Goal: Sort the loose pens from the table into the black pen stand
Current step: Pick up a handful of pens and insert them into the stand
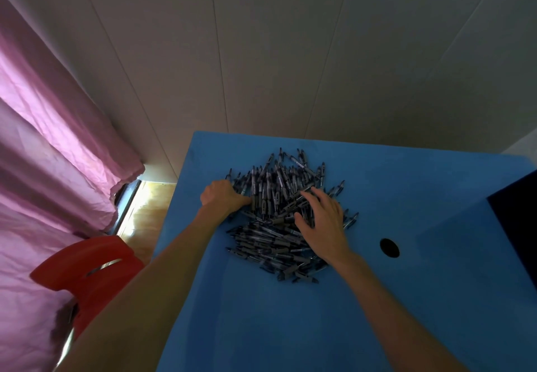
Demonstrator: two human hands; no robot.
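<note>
Both hands on pen pile (279,215), left hand (222,196) curled gripping pens, right hand (322,220) spread flat, labels unreadable

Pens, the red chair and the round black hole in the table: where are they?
pens (279,197), head view, middle of the heap.
red chair (87,273), head view, on its back.
round black hole (389,247), head view, its centre, in the blue table (261,328).

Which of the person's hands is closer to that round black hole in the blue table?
Right. The right hand rests on the pen pile just beside the hole; the left hand is at the pile's far edge.
</note>
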